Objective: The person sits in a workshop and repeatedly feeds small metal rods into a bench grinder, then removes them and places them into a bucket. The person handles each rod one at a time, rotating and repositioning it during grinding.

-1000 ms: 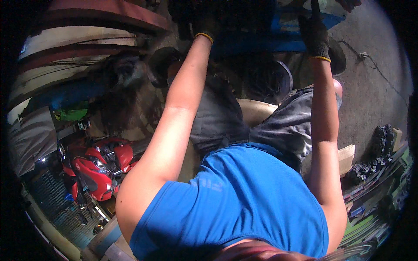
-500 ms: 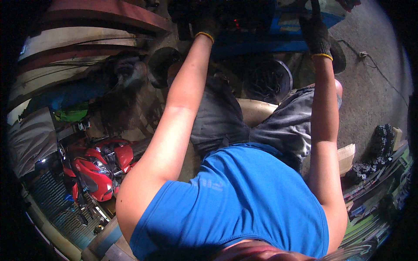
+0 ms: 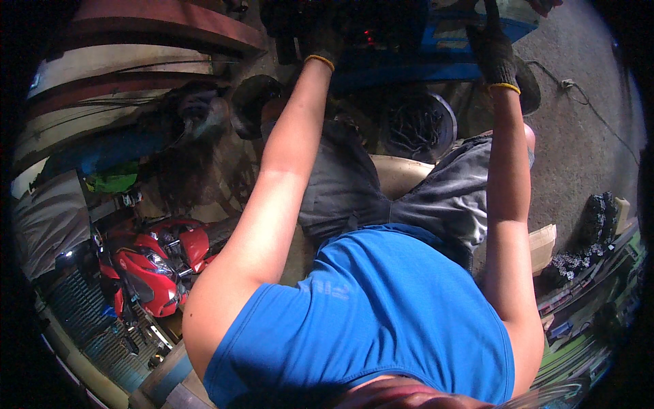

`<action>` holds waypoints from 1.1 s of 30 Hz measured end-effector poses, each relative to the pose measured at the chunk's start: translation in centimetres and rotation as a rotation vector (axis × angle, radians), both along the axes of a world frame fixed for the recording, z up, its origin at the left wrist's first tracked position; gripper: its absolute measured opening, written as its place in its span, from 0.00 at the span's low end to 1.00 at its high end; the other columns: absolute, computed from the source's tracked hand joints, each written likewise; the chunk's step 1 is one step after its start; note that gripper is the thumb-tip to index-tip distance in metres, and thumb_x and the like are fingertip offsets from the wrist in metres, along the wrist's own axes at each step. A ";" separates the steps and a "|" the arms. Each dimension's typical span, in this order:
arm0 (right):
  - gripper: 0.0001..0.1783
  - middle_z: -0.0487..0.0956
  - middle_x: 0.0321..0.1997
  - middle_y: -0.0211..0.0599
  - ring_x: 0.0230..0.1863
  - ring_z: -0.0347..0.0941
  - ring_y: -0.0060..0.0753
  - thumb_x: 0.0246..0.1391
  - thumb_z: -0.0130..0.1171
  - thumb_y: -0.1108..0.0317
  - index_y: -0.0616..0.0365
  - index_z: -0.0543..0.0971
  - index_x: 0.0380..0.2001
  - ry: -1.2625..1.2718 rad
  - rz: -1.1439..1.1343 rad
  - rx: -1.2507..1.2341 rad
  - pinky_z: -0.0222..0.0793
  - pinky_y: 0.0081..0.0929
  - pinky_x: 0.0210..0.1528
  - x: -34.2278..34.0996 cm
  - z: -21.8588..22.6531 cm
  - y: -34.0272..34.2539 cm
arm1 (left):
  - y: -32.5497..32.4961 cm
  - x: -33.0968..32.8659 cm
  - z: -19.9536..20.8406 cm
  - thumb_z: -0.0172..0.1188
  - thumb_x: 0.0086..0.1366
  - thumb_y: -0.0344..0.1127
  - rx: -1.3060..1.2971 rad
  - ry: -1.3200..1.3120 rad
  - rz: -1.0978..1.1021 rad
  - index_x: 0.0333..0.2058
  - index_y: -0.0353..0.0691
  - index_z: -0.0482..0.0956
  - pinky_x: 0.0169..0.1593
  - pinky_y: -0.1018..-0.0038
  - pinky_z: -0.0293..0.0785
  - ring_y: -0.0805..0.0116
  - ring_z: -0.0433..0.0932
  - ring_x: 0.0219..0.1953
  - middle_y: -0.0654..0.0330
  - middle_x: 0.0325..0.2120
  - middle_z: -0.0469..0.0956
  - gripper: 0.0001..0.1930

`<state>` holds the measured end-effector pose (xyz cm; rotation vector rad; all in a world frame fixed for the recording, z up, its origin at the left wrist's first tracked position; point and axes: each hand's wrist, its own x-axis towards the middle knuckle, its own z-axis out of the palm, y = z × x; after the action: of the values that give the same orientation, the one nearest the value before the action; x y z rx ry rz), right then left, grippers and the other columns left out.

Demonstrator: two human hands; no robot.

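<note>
Both my hands wear dark work gloves with yellow cuffs and reach to a blue machine at the top of the head view. My right hand is closed on a slim dark lever at the machine's right side. My left hand lies in deep shadow at the dark left part of the machine. Its fingers, and whatever they touch, are hidden. A small red glow shows in the dark between my hands. Below the machine, between my knees, stands a round bucket with dark, thin pieces inside.
A dark round container stands left of my left forearm. At the left is a red motorcycle, with reddish beams above. A cable crosses the floor at the right. Patterned dark cloth and cardboard lie near my right elbow.
</note>
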<state>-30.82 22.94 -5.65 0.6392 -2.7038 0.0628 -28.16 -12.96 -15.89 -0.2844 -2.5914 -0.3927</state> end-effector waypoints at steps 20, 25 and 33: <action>0.48 0.72 0.60 0.63 0.32 0.78 0.64 0.60 0.51 0.66 0.38 0.36 0.75 -0.259 -0.063 -0.485 0.67 0.55 0.29 -0.3 -2.1 0.8 | 0.9 1.7 1.6 0.46 0.71 0.45 0.028 -0.371 0.275 0.58 0.50 0.75 0.66 0.57 0.64 0.50 0.70 0.62 0.53 0.59 0.73 0.21; 0.43 0.53 0.75 0.57 0.44 0.79 0.60 0.59 0.49 0.69 0.46 0.45 0.75 -0.459 -0.225 -0.573 0.72 0.52 0.36 0.8 0.5 -1.0 | 0.0 2.6 -0.5 0.50 0.69 0.45 0.035 -0.251 0.246 0.57 0.49 0.77 0.64 0.58 0.66 0.50 0.71 0.60 0.52 0.57 0.74 0.20; 0.40 0.48 0.77 0.56 0.64 0.66 0.61 0.58 0.48 0.72 0.56 0.49 0.73 0.110 0.134 -0.225 0.71 0.45 0.53 -2.0 -2.9 1.3 | -1.9 0.4 -7.3 0.59 0.66 0.45 0.014 0.038 0.084 0.54 0.47 0.79 0.62 0.59 0.68 0.50 0.74 0.57 0.51 0.54 0.77 0.20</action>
<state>-32.80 24.20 -8.54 0.7303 -2.4978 0.3504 -27.72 -14.91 -23.21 -0.1764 -2.5524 -0.3720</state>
